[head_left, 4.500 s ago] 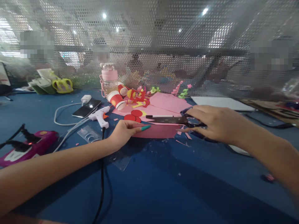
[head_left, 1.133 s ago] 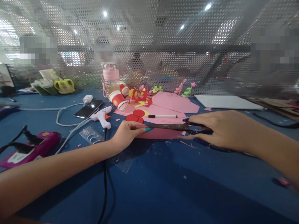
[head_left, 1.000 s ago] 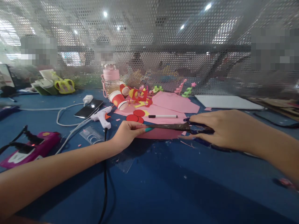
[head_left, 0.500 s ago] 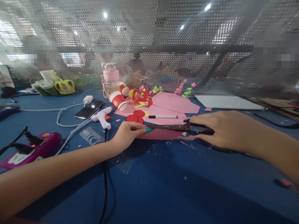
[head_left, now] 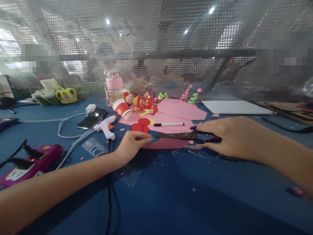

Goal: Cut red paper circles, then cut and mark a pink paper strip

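Observation:
My right hand (head_left: 227, 137) grips a pair of scissors (head_left: 179, 135) by the dark blue handles. The dark blades point left and look nearly closed over a piece of pink paper (head_left: 165, 143). At the paper's left end my left hand (head_left: 132, 143) pinches it between thumb and fingers, close by the blade tips. Just behind lie red paper circles (head_left: 137, 127) with dark outlines and a black-and-white marker (head_left: 169, 124), on and beside larger pink sheets (head_left: 184, 109).
At left are a white glue gun (head_left: 105, 126), a phone (head_left: 91, 118), a clear stencil ruler (head_left: 94, 147) and a magenta power strip (head_left: 33, 163) with cables. Red paper cups (head_left: 122, 108) and a pink-lidded bottle (head_left: 114, 88) stand behind. A white board (head_left: 237, 107) lies back right.
The view has shifted slightly, so everything sits a little lower and further left. Both hands keep their hold on the paper and the scissors, with little visible movement.

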`<move>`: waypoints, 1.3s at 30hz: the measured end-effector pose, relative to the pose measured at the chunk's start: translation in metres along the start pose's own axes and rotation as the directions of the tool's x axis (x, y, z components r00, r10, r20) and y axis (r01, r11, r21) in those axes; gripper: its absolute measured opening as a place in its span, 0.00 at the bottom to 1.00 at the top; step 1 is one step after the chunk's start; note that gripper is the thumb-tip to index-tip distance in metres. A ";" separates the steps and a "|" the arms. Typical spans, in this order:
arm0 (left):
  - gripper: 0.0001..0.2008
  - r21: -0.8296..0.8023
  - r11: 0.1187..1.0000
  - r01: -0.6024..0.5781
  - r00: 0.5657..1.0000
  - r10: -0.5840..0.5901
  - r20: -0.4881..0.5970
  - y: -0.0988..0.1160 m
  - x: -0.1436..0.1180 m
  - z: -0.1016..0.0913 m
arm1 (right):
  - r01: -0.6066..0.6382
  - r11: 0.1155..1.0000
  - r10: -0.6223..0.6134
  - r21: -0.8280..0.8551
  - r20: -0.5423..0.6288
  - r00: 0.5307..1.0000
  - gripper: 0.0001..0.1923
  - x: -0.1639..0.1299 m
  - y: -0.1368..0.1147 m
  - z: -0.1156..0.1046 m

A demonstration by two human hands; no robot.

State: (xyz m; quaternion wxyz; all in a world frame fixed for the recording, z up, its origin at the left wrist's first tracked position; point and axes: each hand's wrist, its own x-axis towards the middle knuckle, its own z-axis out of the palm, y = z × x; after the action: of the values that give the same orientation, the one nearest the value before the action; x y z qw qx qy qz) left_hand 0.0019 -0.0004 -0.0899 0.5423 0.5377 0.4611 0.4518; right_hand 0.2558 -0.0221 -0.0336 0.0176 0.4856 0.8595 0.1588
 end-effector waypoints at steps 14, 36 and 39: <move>0.07 0.017 0.999 -0.049 0.998 0.048 0.035 0.001 -0.001 -0.001 | 0.007 1.000 -0.004 0.026 -0.106 0.994 0.17 0.000 0.004 0.005; 0.09 0.141 0.977 -0.160 0.986 0.165 -0.030 -0.002 -0.004 -0.003 | -0.002 1.000 0.002 0.028 0.000 1.000 0.12 -0.003 0.000 -0.006; 0.09 0.169 0.966 -0.196 0.980 0.198 0.004 -0.005 -0.004 -0.004 | 0.005 0.998 -0.006 0.064 0.014 1.000 0.11 -0.002 -0.001 -0.006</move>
State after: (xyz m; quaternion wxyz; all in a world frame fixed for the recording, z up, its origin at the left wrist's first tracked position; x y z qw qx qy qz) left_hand -0.0026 -0.0034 -0.0947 0.4445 0.6218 0.4454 0.4663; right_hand 0.2552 -0.0255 -0.0281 0.0088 0.4846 0.8654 0.1275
